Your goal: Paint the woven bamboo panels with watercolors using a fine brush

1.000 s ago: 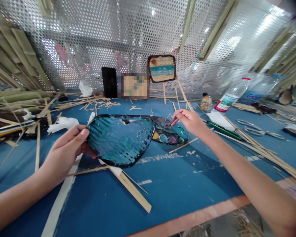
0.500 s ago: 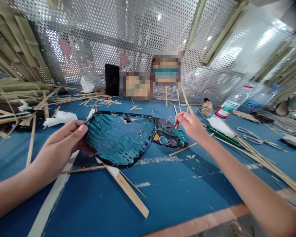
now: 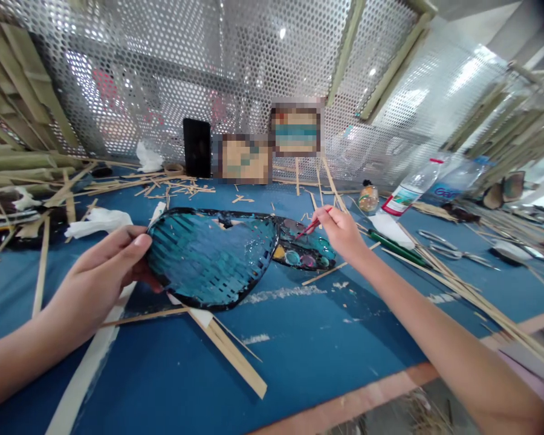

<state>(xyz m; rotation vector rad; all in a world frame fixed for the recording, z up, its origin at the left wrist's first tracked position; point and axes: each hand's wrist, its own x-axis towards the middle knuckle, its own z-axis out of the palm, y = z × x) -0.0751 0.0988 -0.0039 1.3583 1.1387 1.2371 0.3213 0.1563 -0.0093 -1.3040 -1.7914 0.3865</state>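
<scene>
My left hand (image 3: 118, 263) grips the left edge of a woven panel (image 3: 213, 260) with a dark rim, painted blue and teal, holding it tilted above the table. To the panel's right lies a paint palette (image 3: 306, 261) with several round wells of colour, partly hidden behind the panel's edge. In my right hand (image 3: 338, 229) is a thin red paintbrush (image 3: 309, 228), pinched between the fingers. Its tip points down and left at the palette's upper wells; whether it touches the paint I cannot tell.
Bamboo strips (image 3: 236, 350) lie under the panel, and more strips (image 3: 462, 302) run along the right. White tissue (image 3: 100, 222) is at left. A black phone (image 3: 197, 148) leans on the perforated metal screen (image 3: 172, 54). Bottles (image 3: 412, 188) and scissors (image 3: 453, 251) are at right.
The brush tip has shifted across the palette toward its upper left wells, and the brush lies flatter. My left hand still holds the panel. The whole view has swung slightly right.
</scene>
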